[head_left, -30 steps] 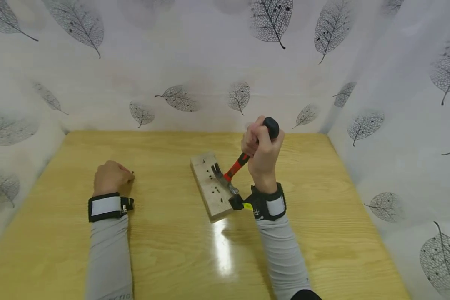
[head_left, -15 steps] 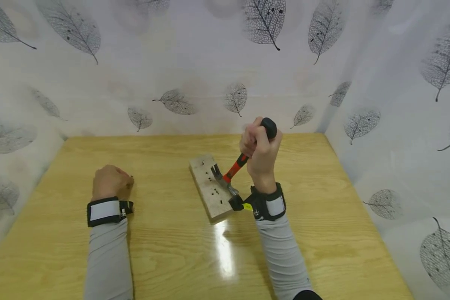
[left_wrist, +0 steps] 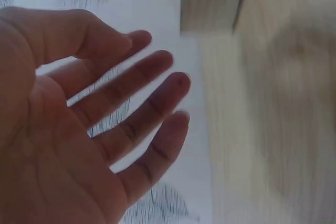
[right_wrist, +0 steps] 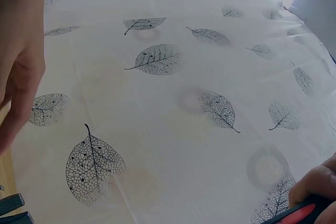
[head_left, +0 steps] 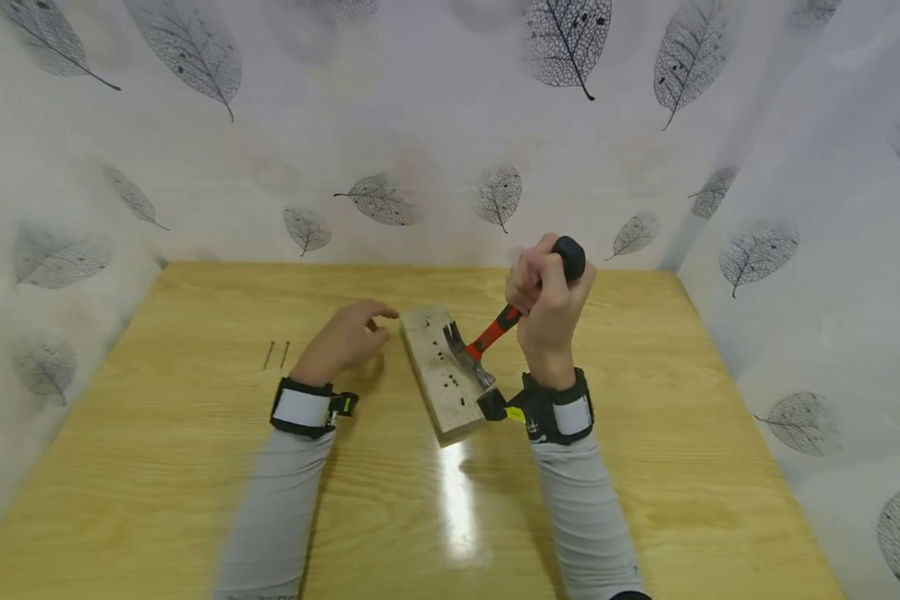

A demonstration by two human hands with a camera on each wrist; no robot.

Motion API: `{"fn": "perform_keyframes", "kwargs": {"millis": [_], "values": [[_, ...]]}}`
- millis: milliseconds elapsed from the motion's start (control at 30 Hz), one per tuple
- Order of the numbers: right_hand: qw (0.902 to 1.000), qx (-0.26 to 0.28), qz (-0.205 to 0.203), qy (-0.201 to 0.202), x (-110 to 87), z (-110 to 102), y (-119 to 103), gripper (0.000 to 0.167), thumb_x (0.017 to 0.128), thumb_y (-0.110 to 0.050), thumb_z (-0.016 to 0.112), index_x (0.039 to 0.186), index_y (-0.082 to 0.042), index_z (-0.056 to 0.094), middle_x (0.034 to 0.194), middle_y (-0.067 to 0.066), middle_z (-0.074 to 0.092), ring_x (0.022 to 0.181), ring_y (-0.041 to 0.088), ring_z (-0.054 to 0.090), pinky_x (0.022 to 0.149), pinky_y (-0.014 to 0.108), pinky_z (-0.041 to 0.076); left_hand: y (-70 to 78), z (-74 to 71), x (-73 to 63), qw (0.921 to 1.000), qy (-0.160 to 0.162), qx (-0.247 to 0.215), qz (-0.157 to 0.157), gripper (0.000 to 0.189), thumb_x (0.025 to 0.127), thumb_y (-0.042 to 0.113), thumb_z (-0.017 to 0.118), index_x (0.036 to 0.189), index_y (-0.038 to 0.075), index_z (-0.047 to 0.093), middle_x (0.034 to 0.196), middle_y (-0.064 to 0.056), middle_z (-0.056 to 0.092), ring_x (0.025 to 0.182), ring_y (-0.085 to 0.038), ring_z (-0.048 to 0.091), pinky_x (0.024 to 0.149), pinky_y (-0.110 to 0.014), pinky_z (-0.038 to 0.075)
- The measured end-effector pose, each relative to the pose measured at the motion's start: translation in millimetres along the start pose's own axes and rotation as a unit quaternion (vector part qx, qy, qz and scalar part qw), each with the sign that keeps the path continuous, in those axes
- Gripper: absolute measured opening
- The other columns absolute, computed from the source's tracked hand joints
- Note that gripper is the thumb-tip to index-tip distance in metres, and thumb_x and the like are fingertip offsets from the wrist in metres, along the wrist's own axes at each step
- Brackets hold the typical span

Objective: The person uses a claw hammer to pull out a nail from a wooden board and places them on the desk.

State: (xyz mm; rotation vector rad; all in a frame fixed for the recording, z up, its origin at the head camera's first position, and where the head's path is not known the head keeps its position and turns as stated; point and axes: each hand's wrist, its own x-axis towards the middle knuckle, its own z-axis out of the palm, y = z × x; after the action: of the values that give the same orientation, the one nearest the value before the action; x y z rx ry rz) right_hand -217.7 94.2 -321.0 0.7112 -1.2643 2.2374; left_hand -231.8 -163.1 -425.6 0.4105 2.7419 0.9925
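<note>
My right hand point(head_left: 551, 308) grips the red-and-black handle of a claw hammer point(head_left: 487, 337), its black butt end sticking out above the fist. The steel head lies over a pale wooden block point(head_left: 450, 412) dotted with several small dark spots. Beside the block's far left corner is my left hand point(head_left: 348, 337), fingers extended and holding nothing. In the left wrist view the palm of that left hand point(left_wrist: 68, 145) faces the camera with its fingers apart, near the wooden block point(left_wrist: 210, 3). Two nails point(head_left: 268, 356) lie side by side on the table behind the left wrist.
The block stands on a yellowish wood-grain table point(head_left: 645, 500). A white curtain point(head_left: 420, 108) with grey leaf prints surrounds the table at the back and sides. Light reflects off the tabletop in front of the block.
My left hand has moved right from the table's left side to beside the block, its fingers unfolding. Two nails now show where it rested. The right hand and hammer hold still on the block.
</note>
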Motion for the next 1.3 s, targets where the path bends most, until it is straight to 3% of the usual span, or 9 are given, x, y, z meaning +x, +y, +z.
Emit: {"fn": "perform_keyframes", "kwargs": {"millis": [100, 167, 267, 400, 500, 733, 833, 1033, 1300], "values": [[0.9998, -0.004, -0.016, 0.008, -3.7, 3.9, 3.9, 0.030, 0.092, 0.002, 0.040, 0.063, -0.007, 0.037, 0.048, -0.003, 0.024, 0.034, 0.008, 0.016, 0.033, 0.024, 0.013, 9.9, 19.0, 8.5, 0.9993, -0.019, 0.016, 0.030, 0.040, 0.100, 0.008, 0.051, 0.138, 0.004, 0.060, 0.145, -0.015, 0.055, 0.124, -0.034, 0.058, 0.102, -0.048, 0.050], [0.9996, -0.007, -0.027, 0.009, -6.0, 7.5, 7.4, 0.030, 0.092, 0.001, 0.042, 0.064, -0.007, 0.038, 0.049, -0.003, 0.025, 0.035, 0.008, 0.016, 0.034, 0.024, 0.013, 13.9, 26.0, 11.0, 0.9985, -0.018, 0.039, 0.034, 0.040, 0.099, 0.006, 0.049, 0.137, 0.003, 0.062, 0.145, -0.015, 0.055, 0.129, -0.034, 0.056, 0.106, -0.047, 0.047], [0.9990, -0.022, -0.039, 0.003, -8.8, 13.3, 13.2, 0.028, 0.093, -0.002, 0.043, 0.066, -0.007, 0.040, 0.050, -0.003, 0.026, 0.036, 0.008, 0.017, 0.035, 0.024, 0.014, 17.7, 28.3, 10.9, 0.9972, -0.018, 0.068, 0.026, 0.040, 0.098, 0.004, 0.048, 0.135, 0.003, 0.064, 0.146, -0.014, 0.055, 0.135, -0.035, 0.051, 0.109, -0.047, 0.045], [0.9983, -0.049, -0.032, -0.006, -7.8, 17.9, 23.3, 0.026, 0.093, -0.006, 0.046, 0.068, -0.011, 0.042, 0.051, -0.005, 0.027, 0.037, 0.008, 0.017, 0.035, 0.025, 0.014, 17.9, 27.0, 8.1, 0.9973, -0.032, 0.066, 0.004, 0.039, 0.098, 0.006, 0.049, 0.134, 0.007, 0.065, 0.151, -0.012, 0.052, 0.138, -0.035, 0.049, 0.104, -0.048, 0.049], [0.9979, -0.061, -0.019, -0.007, -2.0, 19.3, 33.6, 0.027, 0.094, -0.008, 0.049, 0.069, -0.013, 0.041, 0.052, -0.006, 0.028, 0.038, 0.008, 0.018, 0.036, 0.025, 0.014, 14.6, 26.2, 7.4, 0.9970, -0.048, 0.061, -0.007, 0.039, 0.101, 0.010, 0.049, 0.137, 0.012, 0.064, 0.156, -0.008, 0.047, 0.141, -0.033, 0.046, 0.104, -0.048, 0.048], [0.9897, -0.128, 0.061, -0.022, 21.5, 28.1, 63.6, 0.032, 0.099, -0.014, 0.054, 0.068, -0.015, 0.047, 0.052, -0.007, 0.037, 0.039, 0.009, 0.027, 0.037, 0.025, 0.023, 10.2, 19.4, 7.2, 0.9960, -0.074, 0.046, -0.021, 0.040, 0.107, 0.021, 0.045, 0.145, 0.018, 0.058, 0.163, -0.002, 0.037, 0.150, -0.030, 0.033, 0.120, -0.050, 0.029], [0.9855, -0.140, 0.093, -0.021, 26.8, 31.7, 71.4, 0.031, 0.099, -0.014, 0.054, 0.069, -0.014, 0.047, 0.052, -0.004, 0.039, 0.039, 0.011, 0.029, 0.038, 0.025, 0.024, 11.0, 17.9, 6.4, 0.9957, -0.080, 0.042, -0.022, 0.040, 0.106, 0.017, 0.045, 0.143, 0.017, 0.059, 0.163, -0.002, 0.036, 0.150, -0.030, 0.034, 0.119, -0.050, 0.031], [0.9790, -0.168, 0.114, -0.021, 30.0, 33.6, 78.0, 0.025, 0.100, -0.013, 0.053, 0.075, -0.009, 0.053, 0.052, -0.005, 0.041, 0.038, 0.010, 0.032, 0.039, 0.025, 0.027, 12.9, 20.7, 5.8, 0.9947, -0.087, 0.050, -0.022, 0.041, 0.105, 0.014, 0.046, 0.143, 0.016, 0.059, 0.162, -0.003, 0.038, 0.147, -0.030, 0.038, 0.115, -0.049, 0.038], [0.9654, -0.218, 0.137, -0.043, 38.7, 43.6, 86.7, 0.031, 0.101, -0.014, 0.054, 0.071, -0.009, 0.051, 0.052, -0.004, 0.043, 0.040, 0.012, 0.036, 0.040, 0.026, 0.029, 11.0, 17.3, 7.7, 0.9949, -0.093, 0.032, -0.020, 0.040, 0.104, 0.015, 0.048, 0.143, 0.017, 0.059, 0.163, 0.000, 0.035, 0.147, -0.031, 0.038, 0.116, -0.052, 0.035]]}}
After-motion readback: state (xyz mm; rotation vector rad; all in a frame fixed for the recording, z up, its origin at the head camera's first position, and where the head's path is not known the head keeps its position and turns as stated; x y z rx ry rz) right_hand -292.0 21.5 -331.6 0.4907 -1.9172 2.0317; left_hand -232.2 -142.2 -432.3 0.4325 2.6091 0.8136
